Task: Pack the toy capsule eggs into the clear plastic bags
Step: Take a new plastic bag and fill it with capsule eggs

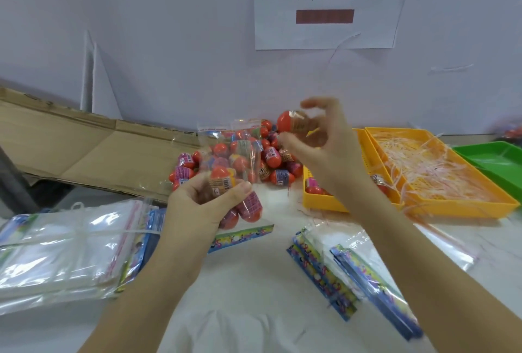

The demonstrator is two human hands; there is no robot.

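- The left hand [207, 200] grips a clear bag [230, 155] low down, fingers and thumb curled round it. The bag stands upright above the counter [254, 282] with its mouth at the top.
- Several eggs sit inside this bag, and the bagged eggs [250, 206] bulge out just below and right of the left hand.
- The right hand [322, 141] hangs in the air just right of the bag's mouth, thumb and fingers closed round one egg [285, 122]. The egg's red end points left, toward the bag. The hand is blurred, so the exact hold cannot be told.
- The hands are apart, the right one higher and farther back.
- A pile [275, 160] of loose eggs lies on the counter against the wall, behind the bag and below the right hand.
- A stack [65, 245] of empty clear bags, bound with a band, lies at the left. A few flat bags [353, 273] with blue printed edges lie right of centre, near the person.
- A yellow tray [319, 201] just right of the pile holds a few eggs. A second yellow tray [457, 207] beside it holds pale strips [429, 166], and a green tray [497, 155] sits at the far right.
- Flat cardboard [84, 141] lies at the back left, and a paper sign [324, 36] is stuck on the wall.
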